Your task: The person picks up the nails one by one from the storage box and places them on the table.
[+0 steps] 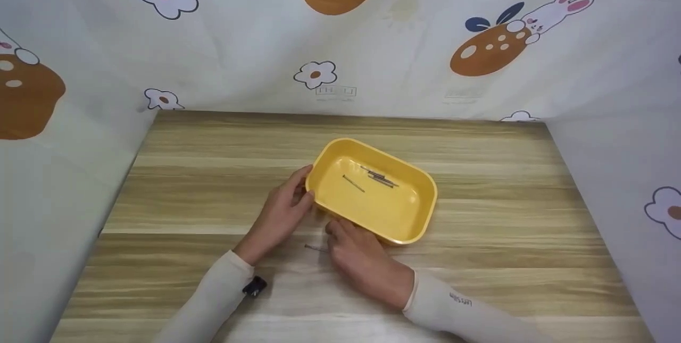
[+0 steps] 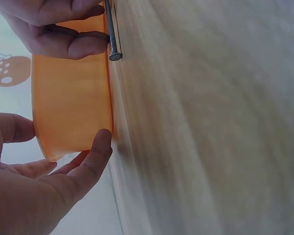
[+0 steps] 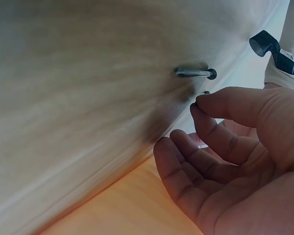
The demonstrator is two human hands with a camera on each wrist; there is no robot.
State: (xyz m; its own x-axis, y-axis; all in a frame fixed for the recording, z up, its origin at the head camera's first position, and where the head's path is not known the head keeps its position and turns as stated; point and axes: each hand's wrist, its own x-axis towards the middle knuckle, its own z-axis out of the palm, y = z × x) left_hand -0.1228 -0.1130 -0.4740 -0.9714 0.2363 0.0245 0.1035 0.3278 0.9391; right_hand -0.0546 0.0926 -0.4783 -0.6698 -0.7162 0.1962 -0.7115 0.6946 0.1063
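A yellow plastic box (image 1: 372, 210) sits tilted across the middle of the table. My left hand (image 1: 282, 207) grips its left end, fingers and thumb spread around the end wall, as the left wrist view shows. In front of the box's near wall is my right hand (image 1: 362, 260), thumb and forefinger brought together. They pinch a nail (image 3: 206, 92), mostly hidden, its head peeking out past the thumb. Another nail (image 1: 316, 248) lies on the table just left of the right hand, head toward the left. Several nails (image 1: 382, 178) lie in the box, one apart from the cluster.
The wood-grain table (image 1: 213, 173) runs back to a cloth wall (image 1: 239, 40) printed with flowers and rabbits, which also closes both sides. A small black device (image 1: 254, 286) is on the left sleeve's cuff.
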